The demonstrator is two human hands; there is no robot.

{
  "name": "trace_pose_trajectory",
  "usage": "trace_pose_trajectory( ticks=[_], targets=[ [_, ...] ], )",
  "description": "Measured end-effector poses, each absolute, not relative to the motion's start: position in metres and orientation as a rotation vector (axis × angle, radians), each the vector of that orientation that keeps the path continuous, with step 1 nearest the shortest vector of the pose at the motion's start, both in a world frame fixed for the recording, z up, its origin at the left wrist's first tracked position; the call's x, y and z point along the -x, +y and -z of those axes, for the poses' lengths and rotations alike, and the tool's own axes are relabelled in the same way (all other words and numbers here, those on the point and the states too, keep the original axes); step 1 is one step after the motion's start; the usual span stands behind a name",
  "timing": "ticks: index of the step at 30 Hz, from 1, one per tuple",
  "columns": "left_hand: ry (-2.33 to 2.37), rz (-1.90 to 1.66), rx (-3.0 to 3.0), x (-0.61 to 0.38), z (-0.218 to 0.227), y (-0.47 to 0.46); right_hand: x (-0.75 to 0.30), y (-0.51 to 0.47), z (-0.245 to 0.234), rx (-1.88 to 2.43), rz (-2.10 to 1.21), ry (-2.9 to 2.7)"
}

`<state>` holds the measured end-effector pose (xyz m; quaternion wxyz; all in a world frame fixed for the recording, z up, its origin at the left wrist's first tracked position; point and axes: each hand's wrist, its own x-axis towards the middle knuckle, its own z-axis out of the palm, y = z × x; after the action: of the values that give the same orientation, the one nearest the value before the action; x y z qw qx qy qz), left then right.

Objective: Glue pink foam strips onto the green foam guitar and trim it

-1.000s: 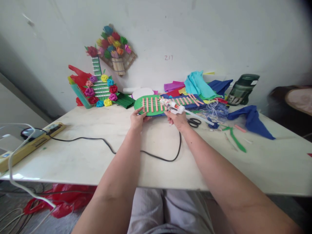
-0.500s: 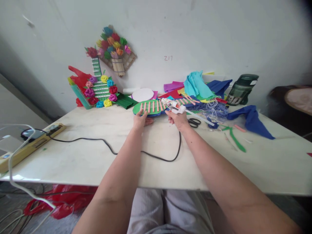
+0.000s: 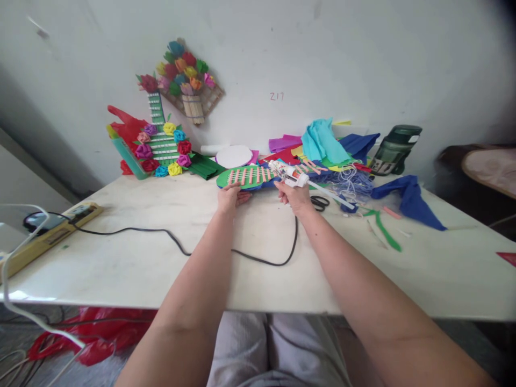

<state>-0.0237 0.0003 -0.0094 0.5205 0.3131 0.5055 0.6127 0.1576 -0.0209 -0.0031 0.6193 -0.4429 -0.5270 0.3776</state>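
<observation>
My right hand (image 3: 294, 195) is closed around a white glue gun (image 3: 291, 174), with a long glue stick (image 3: 332, 196) poking out of its back. The gun's nozzle points left, over a green guitar-shaped paper craft (image 3: 223, 178) crossed by pink strips (image 3: 244, 177) and white strings. My left hand (image 3: 230, 196) grips the near left edge of this craft, fingers partly beneath it. A blue layer shows under the green one. Black-handled scissors (image 3: 320, 203) lie just right of my right hand.
A finished flower-trimmed guitar craft (image 3: 164, 148) leans on the wall at left. Coloured paper (image 3: 321, 141), tangled string (image 3: 349, 181) and a dark bottle (image 3: 397, 150) fill the back right. The black cord (image 3: 161, 230) loops across the table from a power strip (image 3: 76, 220).
The view has shifted slightly, moving most things a little left. My left hand has slid down a bit at the craft's edge. The glue gun stays over the craft.
</observation>
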Motion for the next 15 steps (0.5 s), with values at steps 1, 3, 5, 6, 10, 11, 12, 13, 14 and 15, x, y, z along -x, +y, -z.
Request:
trace_pose_trajectory(
  ticks=[1,3,5,6,10,11,12,13,14,15],
  targets=[
    [1.217,-1.482,-0.746,0.023,0.01,0.001,-0.157,-0.021,0.003,1.022,-0.871,-1.21],
    [1.217,-1.51,-0.723,0.021,0.011,0.003,-0.157,-0.02,0.003,1.021,-0.878,-1.2],
    [1.206,-1.543,-0.687,0.02,0.012,0.004,-0.157,-0.02,0.004,1.017,-0.882,-1.195],
    [1.193,-1.558,-0.67,0.021,0.012,0.004,-0.157,-0.02,0.003,1.016,-0.881,-1.194],
    [1.119,-1.576,-0.665,0.028,0.01,0.002,-0.161,-0.02,0.0,0.991,-0.854,-1.206],
    [1.111,-1.569,-0.679,0.031,0.01,0.001,-0.162,-0.02,-0.001,0.978,-0.848,-1.207],
    [1.106,-1.558,-0.696,0.034,0.009,0.001,-0.163,-0.021,-0.003,0.964,-0.846,-1.208],
    [1.101,-1.545,-0.718,0.036,0.009,0.0,-0.165,-0.021,-0.004,0.949,-0.848,-1.211],
    [1.098,-1.528,-0.739,0.037,0.009,-0.001,-0.166,-0.022,-0.005,0.935,-0.853,-1.216],
    [1.098,-1.51,-0.758,0.038,0.009,-0.002,-0.166,-0.023,-0.006,0.925,-0.86,-1.224]
  ],
)
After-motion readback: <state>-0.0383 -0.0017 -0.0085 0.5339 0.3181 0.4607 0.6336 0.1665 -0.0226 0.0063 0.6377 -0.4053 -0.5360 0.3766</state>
